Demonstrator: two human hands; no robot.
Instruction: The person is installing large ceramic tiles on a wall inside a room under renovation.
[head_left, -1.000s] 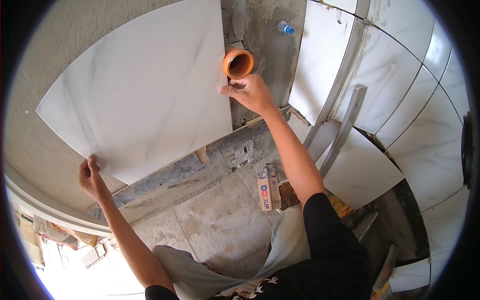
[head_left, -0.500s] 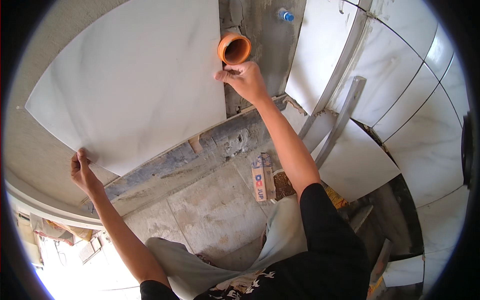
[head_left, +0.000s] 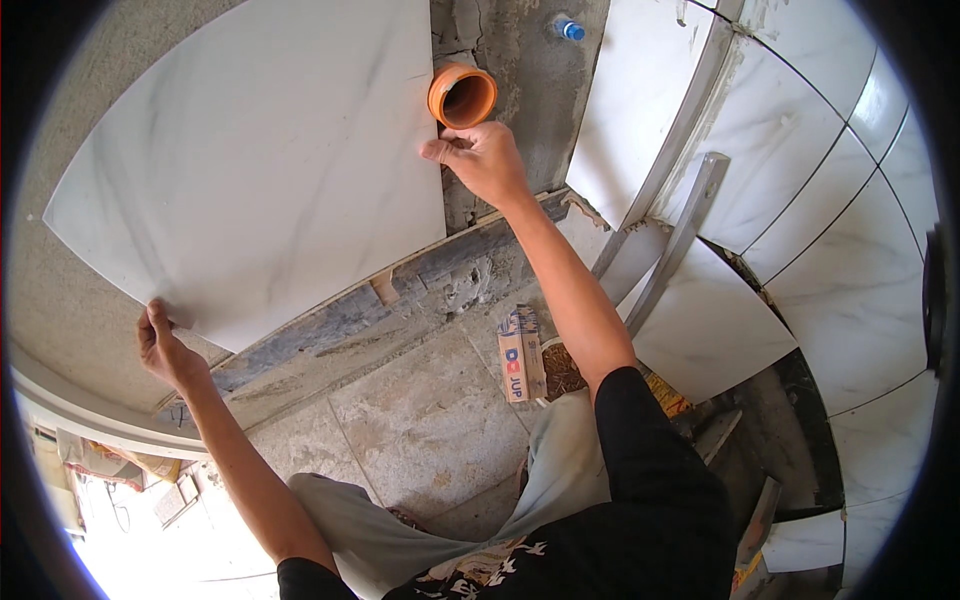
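Observation:
A large white marble-look tile [head_left: 250, 170] stands against the grey rough wall, its right edge beside an orange pipe socket [head_left: 462, 96]. My left hand [head_left: 165, 335] is closed on the tile's lower-left edge, thumb and fingers pinching it. Just under the pipe, my right hand [head_left: 473, 160] has its fingers bent round the tile's right edge. Above and right of the pipe, a small blue cap [head_left: 571, 30] sticks out of the bare wall.
At right are a tiled wall [head_left: 840, 290], a metal straightedge [head_left: 675, 250] and a loose white tile [head_left: 715, 330]. Below lie a long cardboard box [head_left: 520, 365] and a dirty floor [head_left: 420, 430]. A dark ledge [head_left: 350, 305] runs under the held tile; bags [head_left: 110, 455] lie lower left.
The whole view has shifted, so tile, pipe and wall sit slightly higher and further left in the picture. Both my hands stay on the tile's edges.

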